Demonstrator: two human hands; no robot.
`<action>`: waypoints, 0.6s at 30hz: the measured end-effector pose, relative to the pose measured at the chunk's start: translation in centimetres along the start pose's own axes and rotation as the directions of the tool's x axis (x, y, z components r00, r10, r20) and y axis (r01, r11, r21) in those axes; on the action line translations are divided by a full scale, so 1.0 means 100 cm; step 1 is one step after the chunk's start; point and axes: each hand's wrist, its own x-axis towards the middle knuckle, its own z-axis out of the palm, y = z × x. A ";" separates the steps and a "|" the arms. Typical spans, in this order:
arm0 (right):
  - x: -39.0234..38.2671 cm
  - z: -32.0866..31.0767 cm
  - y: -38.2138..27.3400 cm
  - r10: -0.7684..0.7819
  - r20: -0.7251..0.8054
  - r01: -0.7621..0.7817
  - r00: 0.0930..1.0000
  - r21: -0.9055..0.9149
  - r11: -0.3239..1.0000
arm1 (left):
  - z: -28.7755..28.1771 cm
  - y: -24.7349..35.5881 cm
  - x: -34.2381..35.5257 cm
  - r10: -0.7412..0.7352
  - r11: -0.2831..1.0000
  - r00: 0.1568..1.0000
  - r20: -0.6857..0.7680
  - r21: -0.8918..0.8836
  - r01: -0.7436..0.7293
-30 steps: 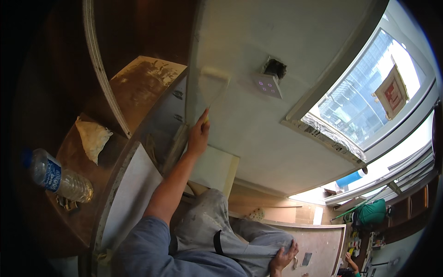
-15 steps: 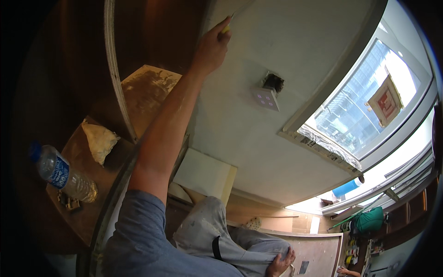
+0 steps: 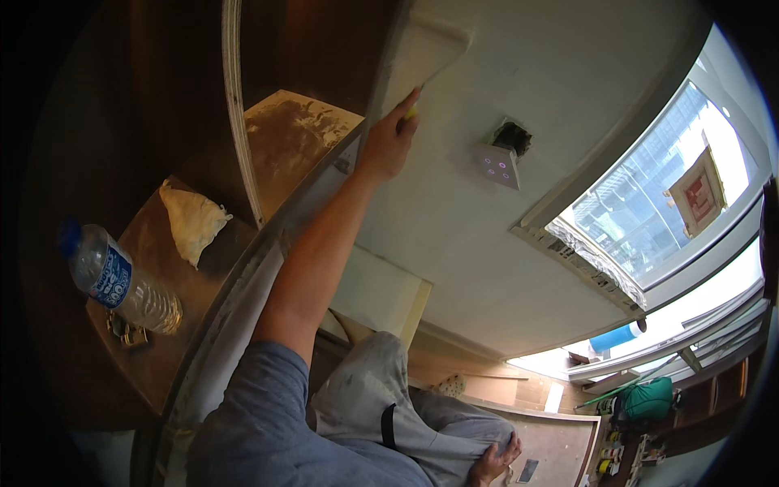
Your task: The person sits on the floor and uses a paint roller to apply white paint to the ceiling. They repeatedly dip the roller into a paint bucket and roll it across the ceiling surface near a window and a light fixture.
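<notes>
My left hand (image 3: 393, 140), at the end of a raised arm, is closed round the yellow grip of a paint roller (image 3: 445, 68). The roller's thin wire frame reaches up and right to a pale head, which lies against the grey-white wall (image 3: 430, 211) and blends into it. To the right of this hand, a square switch panel (image 3: 498, 166) with small lit rings hangs tilted out of a wall hole (image 3: 513, 136). My right hand (image 3: 497, 461) rests on my grey trouser leg (image 3: 454, 426), fingers spread and holding nothing.
On a brown ledge at left stand a blue-capped plastic bottle (image 3: 122, 276) and a crumpled cream bag (image 3: 193, 223). A window (image 3: 641, 178) opens at right. Lower right, a person in green (image 3: 649, 398) bends near a green pole. A phone-like dark rectangle (image 3: 528, 471) lies on a board.
My left hand has come down the wall, and the roller's frame and head now show. The whole view has shifted slightly. My right hand stays on my leg.
</notes>
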 end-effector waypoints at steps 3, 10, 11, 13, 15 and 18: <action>0.003 -0.015 -0.031 0.041 -0.087 -0.029 0.995 0.145 0.989 | 0.000 -0.037 -0.041 -0.069 0.998 0.997 0.020 -0.006 0.069; 0.008 -0.015 -0.037 0.097 -0.136 -0.071 0.986 0.182 0.981 | -0.003 -0.141 -0.144 -0.256 0.966 0.962 0.090 0.006 0.257; 0.008 -0.015 -0.036 0.081 -0.143 -0.055 0.986 0.176 0.983 | -0.001 -0.149 -0.156 -0.304 0.952 0.947 0.108 0.007 0.305; 0.008 -0.016 -0.036 0.044 -0.157 -0.018 0.987 0.162 0.987 | 0.001 -0.167 -0.176 -0.336 0.940 0.936 0.106 -0.022 0.340; 0.008 -0.019 -0.040 0.078 -0.136 -0.053 0.988 0.182 0.982 | 0.002 -0.185 -0.199 -0.370 0.926 0.920 0.126 -0.031 0.377; 0.008 -0.023 -0.048 0.102 -0.102 -0.078 0.989 0.218 0.973 | -0.002 -0.223 -0.234 -0.438 0.895 0.884 0.164 -0.013 0.445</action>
